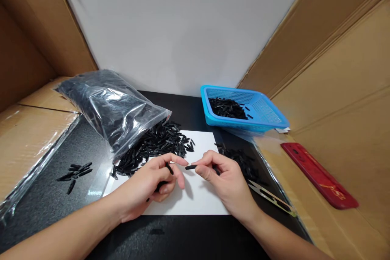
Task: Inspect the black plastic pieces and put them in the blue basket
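Above the white sheet (201, 203) near the table's (183, 235) front edge, the right hand (227, 174) is pinching a black strip (190, 167) between its fingers. The left hand (146, 183) is curling around several dark pieces (161, 186), its index finger extending close to the strip's tip. A blue basket (240, 124) is standing toward the table's far right corner.

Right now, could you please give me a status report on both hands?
Right hand pinching one black piece. Left hand half-curled around other black pieces. Loose pile and plastic bag beyond left hand; nothing visibly blocking.
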`<state>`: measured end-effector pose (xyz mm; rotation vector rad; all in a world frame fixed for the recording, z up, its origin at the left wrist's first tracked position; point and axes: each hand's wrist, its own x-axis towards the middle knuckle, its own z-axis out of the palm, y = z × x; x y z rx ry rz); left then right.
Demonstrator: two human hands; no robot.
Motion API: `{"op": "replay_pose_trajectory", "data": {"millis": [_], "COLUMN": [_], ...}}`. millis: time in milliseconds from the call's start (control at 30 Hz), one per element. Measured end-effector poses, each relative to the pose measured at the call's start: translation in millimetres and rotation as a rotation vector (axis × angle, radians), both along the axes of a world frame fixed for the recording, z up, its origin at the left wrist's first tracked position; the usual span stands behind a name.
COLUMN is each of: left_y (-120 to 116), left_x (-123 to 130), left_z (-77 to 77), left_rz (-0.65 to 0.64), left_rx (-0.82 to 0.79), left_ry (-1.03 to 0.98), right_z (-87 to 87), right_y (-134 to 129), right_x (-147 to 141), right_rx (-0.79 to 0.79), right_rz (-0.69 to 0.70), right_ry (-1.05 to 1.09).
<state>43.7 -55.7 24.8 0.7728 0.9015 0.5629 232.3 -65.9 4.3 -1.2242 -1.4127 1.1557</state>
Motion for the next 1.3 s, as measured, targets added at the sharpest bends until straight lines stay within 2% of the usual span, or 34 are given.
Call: {"op": "replay_pose_trajectory", "data": {"millis": [233, 400, 467, 633, 700, 767, 900, 967, 1100, 1300], "left_y": [-5.0, -3.0, -2.2, -2.5, -3.3, -4.4, -6.4, -7.2, -7.5, -6.1], "left_x": [1.2, -0.1, -0.4, 1.8, 2.8, 3.1, 1.1, -0.3, -1.0, 1.1], "left_z": [-7.4, -12.9, -11.7, -4.2, -2.8, -3.3, -7.4, -8.6, -6.4, -4.9], "left_rz": [-0.082, -0.088, -0.093, -0.070, -0.063, -0.052, -0.035, -0.049, -0.075, -0.048], "left_rx": [0.096, 0.150, 0.144, 0.083, 0.093, 0.118, 0.166, 0.191, 0.235, 0.170], "left_ry": [0.009, 0.006, 0.018, 0.073, 0.081, 0.086, 0.132, 0.166, 0.165, 0.018], "right_z": [1.1, 1.1, 0.5, 1.0, 2.0, 2.3, -0.4, -2.6, -4.8, -3.7], "right_y": [-2.2, -1.9, -1.0, 2.8, 3.7, 3.3, -0.1, -1.6, -2.2, -1.4], "right_x": [-0.1, -0.6, -0.9, 0.9, 1.8, 1.8, -0.9, -2.5, -3.7, -0.5], "right_rx": [-0.003, 0.005, -0.041, -0.350, -0.375, -0.317, -0.047, 0.049, 0.161, 0.180], "right_rz": [-0.004, 0.012, 0.029, 0.169, 0.208, 0.190, 0.147, 0.149, 0.113, 0.054], "right_ry": [-0.032, -0.016, 0.086, 0.574, 0.611, 0.475, -0.001, -0.146, -0.217, -0.181]}}
